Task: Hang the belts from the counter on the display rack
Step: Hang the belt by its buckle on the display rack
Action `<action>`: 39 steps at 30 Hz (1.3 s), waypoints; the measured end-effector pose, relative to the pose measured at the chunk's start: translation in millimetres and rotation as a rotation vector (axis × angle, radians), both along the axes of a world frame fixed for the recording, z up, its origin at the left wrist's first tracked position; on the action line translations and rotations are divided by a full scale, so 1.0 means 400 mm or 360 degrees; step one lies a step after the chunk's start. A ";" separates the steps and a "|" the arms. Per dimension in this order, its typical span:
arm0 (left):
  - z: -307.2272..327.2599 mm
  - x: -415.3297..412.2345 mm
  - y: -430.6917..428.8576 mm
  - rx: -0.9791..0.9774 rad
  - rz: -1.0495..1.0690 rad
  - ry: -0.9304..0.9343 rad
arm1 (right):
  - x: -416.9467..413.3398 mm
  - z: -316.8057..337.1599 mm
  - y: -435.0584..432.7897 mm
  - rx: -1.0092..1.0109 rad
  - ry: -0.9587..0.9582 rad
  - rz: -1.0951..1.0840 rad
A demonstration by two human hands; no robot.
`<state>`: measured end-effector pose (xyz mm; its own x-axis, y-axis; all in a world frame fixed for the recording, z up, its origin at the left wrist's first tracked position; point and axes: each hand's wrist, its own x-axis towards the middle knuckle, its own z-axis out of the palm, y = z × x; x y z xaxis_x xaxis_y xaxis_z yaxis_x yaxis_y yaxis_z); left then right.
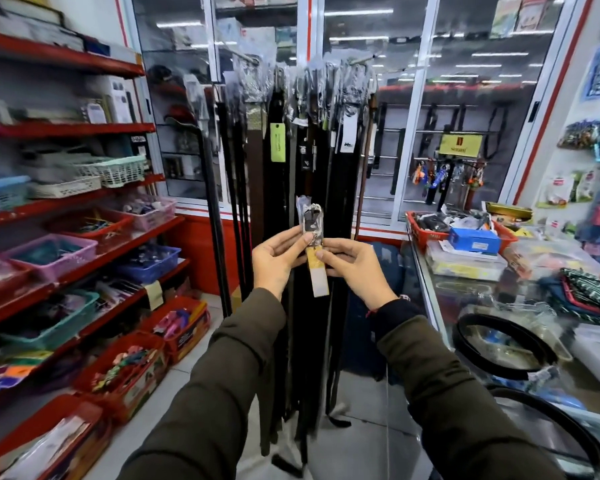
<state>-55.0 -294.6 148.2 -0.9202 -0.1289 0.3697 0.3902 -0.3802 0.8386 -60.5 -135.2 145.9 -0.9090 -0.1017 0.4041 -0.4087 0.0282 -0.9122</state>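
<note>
Between left hand (274, 258) and right hand (355, 265), both pinching it: plastic-wrapped metal buckle (312, 221) of limp black belt (300, 341) — rigid, slippery, best hold.

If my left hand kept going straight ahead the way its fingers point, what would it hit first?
Probably the wrapped belt buckle that the left hand already pinches with the right hand; past it, likely the hanging belts, though depth is unclear.

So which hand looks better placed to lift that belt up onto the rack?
Probably the left hand: it pinches the wrapped buckle at the belt's top end, the end that goes up. The right hand only holds the paper tag lower down.
</note>
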 end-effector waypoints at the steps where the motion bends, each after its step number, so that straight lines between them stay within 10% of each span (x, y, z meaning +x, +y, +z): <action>1: 0.016 -0.005 -0.018 0.0010 0.0026 0.0005 | -0.009 0.019 -0.025 -0.0018 0.0019 -0.0004; 20: 0.548 -0.141 -0.276 0.0057 0.0342 0.0344 | -0.154 0.538 -0.359 -0.0364 0.0364 -0.0004; 39: 0.558 -0.212 -0.304 0.0178 0.0144 0.0189 | -0.197 0.562 -0.374 -0.0408 0.0318 -0.0021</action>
<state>-139.9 -416.2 371.4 -0.8538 -0.2555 0.4537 0.5206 -0.4276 0.7390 -139.3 -284.9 370.7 -0.8096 0.0379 0.5858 -0.5817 -0.1852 -0.7920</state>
